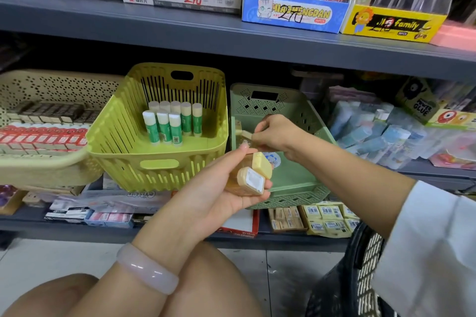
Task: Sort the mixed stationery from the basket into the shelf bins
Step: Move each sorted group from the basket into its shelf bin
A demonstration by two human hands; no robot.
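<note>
My left hand [221,188] holds two small cream-yellow packets [255,175] in front of the pale green bin [296,183] on the middle shelf. My right hand [275,134] reaches into that green bin and pinches another cream packet [244,133] near the bin's left wall. A lime-yellow bin [123,141] to the left holds several green-and-white glue sticks [170,121] standing upright. The black basket [360,273] shows at the lower right, its contents hidden.
A beige perforated bin [38,165] with boxed erasers sits at far left. Glue tubes and packets [381,134] lie loose to the right of the green bin. Boxed goods fill the upper shelf [180,31]. Yellow packs [329,219] lie on the bottom shelf. My knees are below.
</note>
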